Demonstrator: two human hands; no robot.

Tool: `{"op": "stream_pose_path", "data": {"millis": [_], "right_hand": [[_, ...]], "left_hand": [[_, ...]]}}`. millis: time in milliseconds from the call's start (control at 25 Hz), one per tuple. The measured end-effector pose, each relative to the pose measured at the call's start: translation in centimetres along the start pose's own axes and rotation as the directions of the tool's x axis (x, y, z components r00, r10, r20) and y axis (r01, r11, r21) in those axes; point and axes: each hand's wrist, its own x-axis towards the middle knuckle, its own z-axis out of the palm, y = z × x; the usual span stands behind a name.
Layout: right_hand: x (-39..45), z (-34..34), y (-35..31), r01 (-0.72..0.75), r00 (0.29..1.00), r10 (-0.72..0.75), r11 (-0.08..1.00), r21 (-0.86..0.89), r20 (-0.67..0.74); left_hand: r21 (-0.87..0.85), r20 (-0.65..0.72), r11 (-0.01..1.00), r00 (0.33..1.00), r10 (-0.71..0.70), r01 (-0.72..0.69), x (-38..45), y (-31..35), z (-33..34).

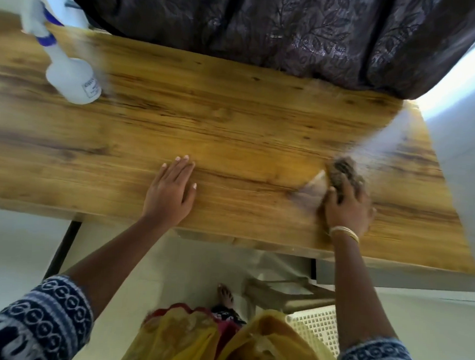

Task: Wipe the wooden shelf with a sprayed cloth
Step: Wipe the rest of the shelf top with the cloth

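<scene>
The wooden shelf (233,120) is a broad yellow-brown board with dark grain that fills the middle of the head view. My right hand (347,208) presses a crumpled grey-brown cloth (336,175) onto the board near its right front part; hand and cloth are blurred by motion. My left hand (171,191) lies flat on the board near the front edge, fingers spread, holding nothing. A white spray bottle (73,77) with a blue trigger stands on the shelf at the far left.
A dark purple patterned curtain (303,34) hangs over the shelf's back edge. A white wall (458,150) closes off the right end. Below the front edge are a pale floor, a black metal leg (63,249) and a white perforated basket (320,328).
</scene>
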Motion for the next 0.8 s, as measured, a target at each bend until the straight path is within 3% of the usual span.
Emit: {"op": "stream_pose_path", "data": {"millis": [120, 240, 400, 560, 640, 800], "right_hand": [[-3.0, 0.7, -0.1, -0.244, 0.968, 0.244, 0.970, -0.006, -0.052], [-6.7, 3.2, -6.7, -0.280, 0.958, 0.279, 0.960, -0.008, -0.063], [-14.8, 7.7, -19.0, -0.047, 0.999, 0.047, 0.999, -0.015, -0.001], [-22.8, 11.5, -31.1, 0.206, 0.973, -0.205, 0.979, 0.005, 0.106], [-26.4, 13.2, -36.1, 0.385, 0.906, -0.382, 0.923, 0.022, 0.181], [-28.7, 14.5, -39.6, 0.714, 0.647, -0.691, 0.698, 0.064, 0.321]], "left_hand": [[-0.027, -0.024, 0.999, 0.999, -0.025, 0.024, -2.0, -3.9, -1.0], [-0.047, -0.027, 0.998, 0.999, -0.037, 0.036, -4.7, -7.8, -2.2], [-0.010, 0.003, 0.997, 0.997, -0.077, 0.077, -9.3, -14.2, -4.4], [0.023, 0.044, 0.990, 0.989, -0.139, 0.138, -12.3, -21.1, -7.1], [0.060, 0.087, 0.993, 0.991, -0.103, 0.098, -13.1, -22.9, -8.0], [0.075, 0.153, 0.996, 0.986, -0.064, 0.053, -13.0, -23.6, -8.7]]}}
